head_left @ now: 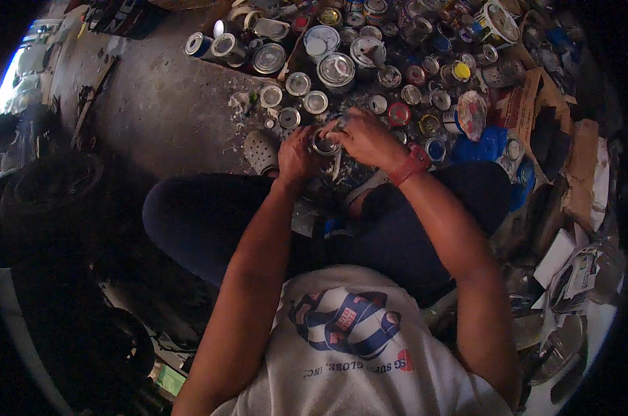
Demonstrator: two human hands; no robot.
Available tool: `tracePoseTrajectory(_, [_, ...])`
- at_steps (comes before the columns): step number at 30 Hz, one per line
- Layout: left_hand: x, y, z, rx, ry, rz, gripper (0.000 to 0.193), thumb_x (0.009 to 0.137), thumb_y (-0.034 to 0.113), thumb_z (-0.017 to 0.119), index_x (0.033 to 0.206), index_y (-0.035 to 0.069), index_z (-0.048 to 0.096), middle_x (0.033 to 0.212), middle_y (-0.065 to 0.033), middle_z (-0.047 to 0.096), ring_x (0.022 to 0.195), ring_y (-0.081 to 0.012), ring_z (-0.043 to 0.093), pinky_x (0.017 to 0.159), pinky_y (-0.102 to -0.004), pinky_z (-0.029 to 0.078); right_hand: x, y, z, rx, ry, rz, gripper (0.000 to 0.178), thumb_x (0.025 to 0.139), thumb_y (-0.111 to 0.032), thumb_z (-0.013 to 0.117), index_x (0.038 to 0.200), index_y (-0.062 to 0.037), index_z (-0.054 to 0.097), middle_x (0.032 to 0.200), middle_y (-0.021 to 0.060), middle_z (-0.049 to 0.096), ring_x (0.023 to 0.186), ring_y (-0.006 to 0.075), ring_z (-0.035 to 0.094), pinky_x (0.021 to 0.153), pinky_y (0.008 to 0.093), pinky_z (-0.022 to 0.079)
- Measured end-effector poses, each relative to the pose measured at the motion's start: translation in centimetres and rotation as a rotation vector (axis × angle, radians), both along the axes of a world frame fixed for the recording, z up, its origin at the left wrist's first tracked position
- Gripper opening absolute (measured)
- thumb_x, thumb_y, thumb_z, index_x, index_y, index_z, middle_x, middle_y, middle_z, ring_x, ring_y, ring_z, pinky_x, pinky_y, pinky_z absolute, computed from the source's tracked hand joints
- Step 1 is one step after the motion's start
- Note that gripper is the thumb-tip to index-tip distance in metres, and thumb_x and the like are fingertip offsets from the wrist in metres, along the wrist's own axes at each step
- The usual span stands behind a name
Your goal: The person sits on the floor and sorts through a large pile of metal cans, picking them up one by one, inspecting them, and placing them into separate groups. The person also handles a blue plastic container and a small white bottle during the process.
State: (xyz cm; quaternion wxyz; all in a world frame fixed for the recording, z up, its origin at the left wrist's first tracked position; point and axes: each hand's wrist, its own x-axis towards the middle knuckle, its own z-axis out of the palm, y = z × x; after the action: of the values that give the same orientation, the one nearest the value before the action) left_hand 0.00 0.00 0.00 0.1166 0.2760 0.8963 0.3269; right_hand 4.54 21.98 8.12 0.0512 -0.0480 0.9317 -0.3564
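Between my hands is a small round metal can [325, 144], its shiny rim facing up. My left hand [297, 157] is wrapped round the can's left side. Over the can's right upper edge, my right hand [366, 139] has its fingers bent and pressed together. A greyish bit shows at those fingers, too small to name. A red watch [412, 164] is on my right wrist. Just beyond the can stand closed cans with silvery lids, among them one to the left [289, 118] and one straight ahead [315, 102].
Many cans and jars crowd the floor ahead and to the right, including a large lidded tin [336, 72]. A white bucket [497, 24] lies tilted at the far right. Cardboard [536, 100] and a blue plastic sheet [484, 145] lie right. Dark tyres [47, 184] stand left.
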Motion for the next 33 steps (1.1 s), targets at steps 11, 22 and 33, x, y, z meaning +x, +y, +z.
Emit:
tracePoseTrajectory(11, [-0.2, 0.9, -2.4, -0.011, 0.128, 0.005, 0.080, 0.059, 0.033, 0.095, 0.127, 0.005, 0.066, 0.114, -0.0196, 0.071, 0.107, -0.0436, 0.068, 0.091, -0.0520, 0.056, -0.3, 0.8, 0.2, 0.153, 0.074, -0.075, 0.038, 0.098, -0.036, 0.067, 0.090, 0.0005, 0.077, 0.097, 0.0207, 0.073, 0.097, 0.0379, 0.065, 0.091, 0.0504, 0.051])
tracePoseTrajectory(22, [-0.3, 1.1, -0.7, 0.008, 0.080, 0.000, 0.075, 0.059, 0.026, 0.094, 0.125, 0.005, 0.066, 0.112, -0.0188, 0.070, 0.104, -0.0429, 0.068, 0.089, -0.0511, 0.055, -0.2, 0.8, 0.5, 0.158, 0.091, -0.034, 0.033, 0.099, -0.033, 0.066, 0.092, -0.0025, 0.076, 0.096, 0.0164, 0.074, 0.105, 0.0343, 0.063, 0.094, 0.0508, 0.048])
tracePoseTrajectory(33, [-0.3, 1.1, -0.5, 0.024, 0.061, -0.023, 0.075, 0.060, 0.028, 0.095, 0.125, 0.006, 0.067, 0.113, -0.0180, 0.070, 0.105, -0.0425, 0.068, 0.090, -0.0507, 0.055, -0.4, 1.0, 1.0, 0.040, 0.084, 0.014, 0.024, 0.097, -0.031, 0.070, 0.107, -0.0119, 0.078, 0.099, 0.0191, 0.065, 0.099, 0.0386, 0.062, 0.093, 0.0502, 0.049])
